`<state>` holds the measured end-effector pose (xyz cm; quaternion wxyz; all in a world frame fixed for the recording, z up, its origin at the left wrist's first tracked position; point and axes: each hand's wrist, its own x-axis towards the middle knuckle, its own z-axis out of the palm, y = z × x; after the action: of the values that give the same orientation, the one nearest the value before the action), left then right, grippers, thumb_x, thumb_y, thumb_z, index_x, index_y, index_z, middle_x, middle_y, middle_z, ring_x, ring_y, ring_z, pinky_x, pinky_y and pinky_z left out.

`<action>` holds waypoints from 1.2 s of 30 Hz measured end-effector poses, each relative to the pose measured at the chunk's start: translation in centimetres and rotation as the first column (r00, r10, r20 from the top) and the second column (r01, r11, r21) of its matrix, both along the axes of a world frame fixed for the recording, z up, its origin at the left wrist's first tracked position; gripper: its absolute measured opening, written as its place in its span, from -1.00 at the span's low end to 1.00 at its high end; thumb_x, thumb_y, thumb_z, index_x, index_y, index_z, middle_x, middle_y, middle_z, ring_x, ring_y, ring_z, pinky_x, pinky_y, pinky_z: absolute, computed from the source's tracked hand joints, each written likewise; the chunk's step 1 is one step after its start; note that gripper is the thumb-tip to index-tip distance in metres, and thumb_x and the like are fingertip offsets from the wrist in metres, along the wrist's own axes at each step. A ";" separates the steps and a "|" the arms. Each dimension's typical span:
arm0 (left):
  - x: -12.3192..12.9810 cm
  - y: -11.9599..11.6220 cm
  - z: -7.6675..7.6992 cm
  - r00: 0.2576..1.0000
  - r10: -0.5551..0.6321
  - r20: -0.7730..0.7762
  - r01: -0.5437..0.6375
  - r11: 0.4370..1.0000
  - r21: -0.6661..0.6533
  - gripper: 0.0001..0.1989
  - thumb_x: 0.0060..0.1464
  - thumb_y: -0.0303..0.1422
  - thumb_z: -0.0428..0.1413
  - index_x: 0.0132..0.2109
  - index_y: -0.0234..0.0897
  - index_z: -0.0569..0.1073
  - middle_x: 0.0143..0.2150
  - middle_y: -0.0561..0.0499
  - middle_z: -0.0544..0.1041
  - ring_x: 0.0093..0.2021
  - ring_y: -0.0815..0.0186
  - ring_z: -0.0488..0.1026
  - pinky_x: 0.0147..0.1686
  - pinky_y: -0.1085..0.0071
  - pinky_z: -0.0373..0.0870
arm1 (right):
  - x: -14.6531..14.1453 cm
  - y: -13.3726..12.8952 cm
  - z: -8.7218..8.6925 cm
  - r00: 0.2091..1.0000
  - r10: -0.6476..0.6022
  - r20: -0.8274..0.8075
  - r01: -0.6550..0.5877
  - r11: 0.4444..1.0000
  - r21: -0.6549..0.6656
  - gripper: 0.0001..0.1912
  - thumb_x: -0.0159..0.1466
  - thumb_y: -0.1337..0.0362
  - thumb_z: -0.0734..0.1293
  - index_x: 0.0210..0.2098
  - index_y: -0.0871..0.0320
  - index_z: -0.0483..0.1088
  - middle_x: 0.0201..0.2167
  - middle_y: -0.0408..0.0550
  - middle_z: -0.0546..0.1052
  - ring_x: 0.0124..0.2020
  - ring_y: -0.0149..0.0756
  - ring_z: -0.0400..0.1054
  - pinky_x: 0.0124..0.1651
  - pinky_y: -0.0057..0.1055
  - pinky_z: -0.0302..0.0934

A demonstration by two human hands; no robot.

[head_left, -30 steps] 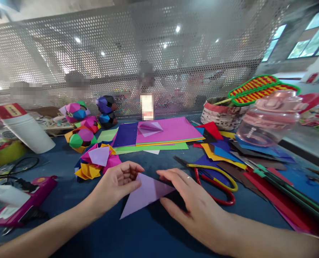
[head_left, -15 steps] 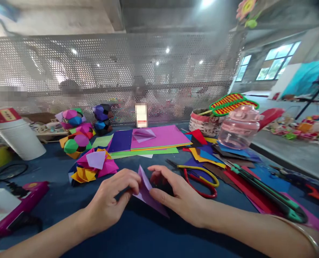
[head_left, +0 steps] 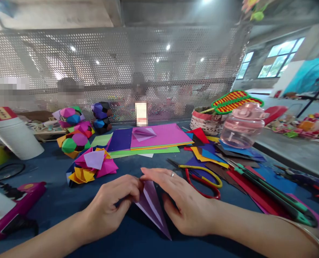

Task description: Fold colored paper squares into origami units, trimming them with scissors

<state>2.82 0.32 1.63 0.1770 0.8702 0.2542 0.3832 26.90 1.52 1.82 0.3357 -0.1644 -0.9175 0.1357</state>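
Observation:
My left hand [head_left: 120,204] pinches a light purple folded sheet of paper [head_left: 154,209] near its far left edge. The sheet is creased lengthwise, and its narrow point faces me over the dark blue table. My right hand [head_left: 183,200] arches over the far end of the sheet with its fingers stretched out. Its fingertips meet those of my left hand there, and its thumb stays apart from the paper on the right. The far tip of the sheet is hidden under the fingers.
Scissors [head_left: 214,175] with red and yellow handles and a green-black cutter [head_left: 276,197] lie right. Coloured sheets [head_left: 164,136] bear another folded purple piece [head_left: 144,133]. Left are folded-paper shapes [head_left: 93,166], paper cups [head_left: 23,136] and a magenta tool [head_left: 22,208]. A pink bottle [head_left: 241,125] stands at right.
My right hand has moved its fingers over the far end of the sheet, and its thumb has left the paper. The sheet now points more towards me. My left hand keeps its pinch.

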 end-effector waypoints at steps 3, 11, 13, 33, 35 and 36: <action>-0.3 -0.1 -0.1 0.999 -0.004 -0.046 0.005 1.000 0.008 -0.72 0.16 -0.69 -0.08 -0.22 -0.25 0.40 -0.23 -0.03 0.52 -0.15 0.31 0.53 -0.14 0.42 0.48 | 0.1 0.1 -0.1 1.000 -0.031 -0.004 0.031 0.999 0.029 -0.20 0.13 0.58 0.18 0.36 0.31 -0.01 0.17 0.17 0.38 0.25 -0.17 0.18 0.30 -0.12 0.15; -1.9 0.2 0.2 0.981 0.000 -0.192 0.035 0.983 0.181 -0.55 0.17 -0.73 -0.08 0.02 -0.21 0.48 -0.12 -0.07 0.58 -0.07 0.28 0.55 -0.11 0.43 0.52 | 0.8 1.1 -0.4 0.980 -0.031 0.199 -0.012 0.978 0.209 -0.69 0.20 0.47 0.26 -0.09 0.19 0.48 -0.16 0.04 0.52 -0.01 -0.14 0.35 0.12 -0.07 0.19; -2.4 0.1 0.1 0.974 0.019 -0.224 0.031 0.976 0.213 -0.56 0.17 -0.72 -0.07 0.03 -0.21 0.48 -0.13 -0.08 0.60 -0.07 0.27 0.56 -0.10 0.42 0.53 | 0.8 1.0 -0.3 0.971 -0.039 0.236 -0.012 0.978 0.211 -0.75 0.23 0.40 0.29 -0.11 0.19 0.48 -0.15 0.01 0.55 -0.01 -0.16 0.37 0.16 -0.08 0.15; -2.9 -1.4 -2.3 0.969 0.114 -0.220 -0.045 0.953 0.299 -0.65 0.20 -0.55 0.04 0.09 -0.18 0.43 -0.22 0.01 0.66 -0.23 0.22 0.62 -0.26 0.34 0.62 | 0.5 -1.2 -0.7 0.973 -0.117 0.196 0.076 0.976 0.206 -0.80 0.38 0.29 0.25 -0.20 0.18 0.52 -0.35 0.03 0.64 -0.31 -0.22 0.53 -0.06 -0.23 0.39; -3.0 -1.9 -2.2 0.963 0.127 -0.237 -0.047 0.948 0.314 -0.67 0.17 -0.53 0.10 0.07 -0.22 0.44 -0.23 0.02 0.66 -0.25 0.24 0.62 -0.21 0.37 0.61 | 0.4 -1.4 -0.6 0.978 -0.120 0.169 0.096 0.985 0.146 -0.83 0.39 0.30 0.26 -0.22 0.17 0.50 -0.40 -0.03 0.62 -0.36 -0.26 0.51 -0.09 -0.26 0.37; -3.0 -2.2 -2.1 0.961 0.141 -0.237 -0.068 0.954 0.294 -0.68 0.16 -0.52 0.11 0.06 -0.22 0.44 -0.23 0.04 0.66 -0.25 0.26 0.62 -0.19 0.38 0.60 | 0.3 -1.5 -0.6 0.979 -0.127 0.158 0.111 0.988 0.109 -0.84 0.39 0.30 0.26 -0.22 0.17 0.49 -0.42 -0.06 0.60 -0.39 -0.29 0.49 -0.12 -0.27 0.36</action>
<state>-0.23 -1.84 -0.51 -0.0039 0.9137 0.2635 0.3092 27.23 0.05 1.27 0.2743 -0.2128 -0.9362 0.0554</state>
